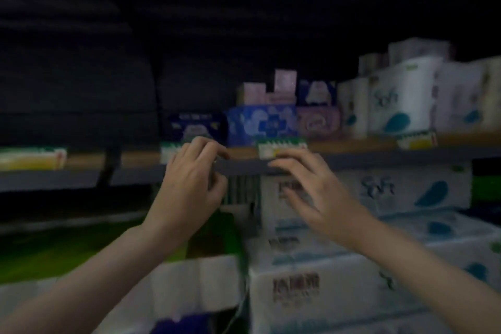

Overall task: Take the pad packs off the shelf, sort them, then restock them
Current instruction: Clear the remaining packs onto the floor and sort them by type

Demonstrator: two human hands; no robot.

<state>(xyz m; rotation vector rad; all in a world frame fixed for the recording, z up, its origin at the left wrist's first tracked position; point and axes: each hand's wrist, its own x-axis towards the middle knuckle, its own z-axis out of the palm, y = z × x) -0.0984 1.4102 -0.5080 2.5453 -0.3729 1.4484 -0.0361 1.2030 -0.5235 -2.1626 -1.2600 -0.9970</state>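
Head view, dim and blurred. Both hands raised at the shelf (244, 167) front edge, near centre. Left hand (189, 182) at 9 o'clock of the right, fingers curled at the rail by a price label (173, 150); whether pinching anything, cannot tell. Right hand (311, 192) spread, fingers straight and apart, tips at the rail under another label (282, 148). Pad packs (261, 123) on the shelf at 12 o'clock of the hands, blue and pink, untouched. White tissue bundles (406, 97) at 2 o'clock; more stacked at 5 o'clock.
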